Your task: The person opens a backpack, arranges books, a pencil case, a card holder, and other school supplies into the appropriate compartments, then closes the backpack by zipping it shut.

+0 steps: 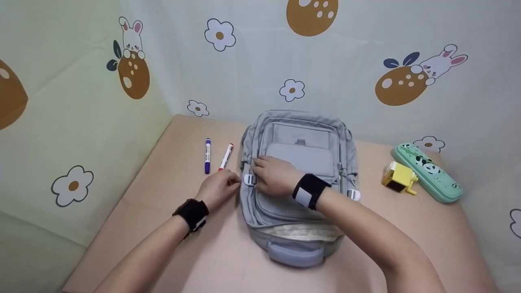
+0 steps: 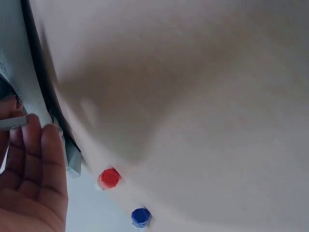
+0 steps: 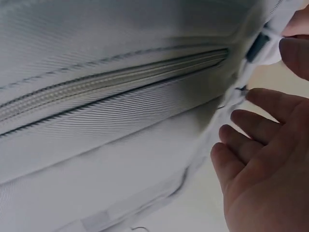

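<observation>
A grey backpack [image 1: 301, 158] lies flat on the table, its carry handle [image 1: 296, 254] toward me. At its left edge, my left hand [image 1: 215, 189] pinches a pale side buckle [image 1: 249, 180] between thumb and fingertips; in the left wrist view a flat grey piece [image 2: 13, 122] shows in that pinch. From across the bag, my right hand [image 1: 276, 175] rests by the same buckle. Its fingers [image 3: 270, 104] lie fairly straight against the fabric edge, seen in the right wrist view beside the white buckle [image 3: 270, 53]. A long zipper [image 3: 120, 82] crosses the bag there.
Left of the bag lie a purple marker [image 1: 208, 156] and a red-capped marker [image 1: 226, 156], the latter right beyond my left hand. On the right are a yellow crank sharpener [image 1: 399, 178] and a green panda pencil case [image 1: 427, 173]. Patterned curtains [image 1: 252, 69] enclose the table.
</observation>
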Demonstrator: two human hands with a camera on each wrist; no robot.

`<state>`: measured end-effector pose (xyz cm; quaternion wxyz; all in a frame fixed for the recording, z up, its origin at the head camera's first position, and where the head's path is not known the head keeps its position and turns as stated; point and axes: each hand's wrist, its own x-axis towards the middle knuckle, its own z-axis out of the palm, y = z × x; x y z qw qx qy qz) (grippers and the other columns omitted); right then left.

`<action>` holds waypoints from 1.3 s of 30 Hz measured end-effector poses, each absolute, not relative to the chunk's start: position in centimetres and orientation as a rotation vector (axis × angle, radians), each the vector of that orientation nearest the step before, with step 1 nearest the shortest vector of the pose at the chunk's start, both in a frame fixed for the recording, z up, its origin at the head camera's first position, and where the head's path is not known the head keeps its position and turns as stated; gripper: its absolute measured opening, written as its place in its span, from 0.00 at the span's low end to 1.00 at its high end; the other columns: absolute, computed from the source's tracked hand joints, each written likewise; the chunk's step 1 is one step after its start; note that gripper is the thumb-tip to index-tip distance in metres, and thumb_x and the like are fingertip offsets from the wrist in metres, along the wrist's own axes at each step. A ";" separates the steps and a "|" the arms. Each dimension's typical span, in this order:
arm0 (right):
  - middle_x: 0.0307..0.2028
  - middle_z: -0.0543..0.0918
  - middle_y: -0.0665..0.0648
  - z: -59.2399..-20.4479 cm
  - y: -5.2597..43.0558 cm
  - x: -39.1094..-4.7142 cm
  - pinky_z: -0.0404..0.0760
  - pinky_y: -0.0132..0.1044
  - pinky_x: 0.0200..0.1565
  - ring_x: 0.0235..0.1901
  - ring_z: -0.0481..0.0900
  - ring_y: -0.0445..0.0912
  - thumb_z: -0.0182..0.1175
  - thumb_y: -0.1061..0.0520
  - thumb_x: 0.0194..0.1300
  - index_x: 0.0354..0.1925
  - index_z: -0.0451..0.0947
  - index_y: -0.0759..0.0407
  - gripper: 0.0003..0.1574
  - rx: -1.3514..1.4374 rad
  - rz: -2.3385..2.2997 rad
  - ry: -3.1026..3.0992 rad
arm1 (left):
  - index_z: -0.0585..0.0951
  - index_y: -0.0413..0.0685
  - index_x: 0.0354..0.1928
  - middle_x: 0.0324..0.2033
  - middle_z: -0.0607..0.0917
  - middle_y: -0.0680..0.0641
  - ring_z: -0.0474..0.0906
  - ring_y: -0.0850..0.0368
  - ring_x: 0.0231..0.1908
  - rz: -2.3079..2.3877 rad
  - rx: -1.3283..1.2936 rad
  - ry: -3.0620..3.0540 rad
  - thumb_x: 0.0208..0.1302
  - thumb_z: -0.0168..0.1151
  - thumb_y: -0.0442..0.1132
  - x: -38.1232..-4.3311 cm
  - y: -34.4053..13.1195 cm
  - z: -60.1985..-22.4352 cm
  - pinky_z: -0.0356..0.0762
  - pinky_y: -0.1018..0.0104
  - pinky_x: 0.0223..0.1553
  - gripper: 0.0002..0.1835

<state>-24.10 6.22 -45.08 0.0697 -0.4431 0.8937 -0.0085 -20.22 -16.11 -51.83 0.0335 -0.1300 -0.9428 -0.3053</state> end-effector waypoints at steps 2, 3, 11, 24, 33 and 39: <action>0.71 0.68 0.68 -44.9 6.5 -23.0 0.60 0.47 0.73 0.72 0.63 0.61 0.63 0.42 0.69 0.69 0.70 0.68 0.42 -1.343 0.016 2.695 | 0.90 0.50 0.39 0.31 0.82 0.55 0.78 0.57 0.34 -0.950 -0.404 -2.886 0.63 0.70 0.35 -20.2 -16.1 -51.9 0.77 0.58 0.41 0.04; 0.70 0.70 0.68 -44.8 6.7 -22.4 0.62 0.47 0.72 0.71 0.65 0.61 0.64 0.41 0.67 0.67 0.72 0.68 0.42 -1.353 0.036 2.698 | 0.90 0.49 0.38 0.31 0.82 0.54 0.78 0.57 0.34 -0.957 -0.408 -2.881 0.63 0.69 0.34 -20.2 -16.1 -52.0 0.77 0.58 0.41 0.04; 0.43 0.80 0.57 -45.3 7.7 -19.1 0.83 0.47 0.40 0.43 0.80 0.53 0.73 0.37 0.51 0.44 0.78 0.61 0.35 -1.337 0.075 2.757 | 0.89 0.48 0.37 0.33 0.84 0.52 0.80 0.54 0.37 -1.015 -0.377 -2.851 0.62 0.70 0.32 -20.1 -16.1 -52.1 0.78 0.57 0.44 0.04; 0.49 0.82 0.66 -46.7 7.5 -18.0 0.83 0.50 0.33 0.43 0.81 0.60 0.65 0.49 0.59 0.39 0.83 0.58 0.15 -1.569 0.152 2.803 | 0.89 0.50 0.37 0.32 0.84 0.54 0.79 0.56 0.35 -1.080 -0.308 -2.921 0.64 0.70 0.35 -19.7 -16.3 -51.2 0.78 0.56 0.43 0.02; 0.56 0.80 0.69 -46.5 7.6 -18.3 0.84 0.55 0.46 0.53 0.80 0.65 0.64 0.51 0.60 0.40 0.81 0.59 0.14 -1.498 0.090 2.762 | 0.89 0.51 0.36 0.30 0.83 0.56 0.77 0.58 0.33 -1.117 -0.285 -3.000 0.62 0.72 0.35 -17.2 -16.6 -50.3 0.78 0.58 0.43 0.03; 0.60 0.79 0.68 -46.3 7.8 -18.3 0.83 0.55 0.50 0.56 0.79 0.65 0.65 0.49 0.61 0.42 0.81 0.60 0.17 -1.456 0.124 2.745 | 0.88 0.53 0.31 0.28 0.82 0.58 0.78 0.60 0.32 -1.041 -0.405 -2.980 0.60 0.73 0.35 -16.2 -16.6 -50.0 0.78 0.58 0.41 0.03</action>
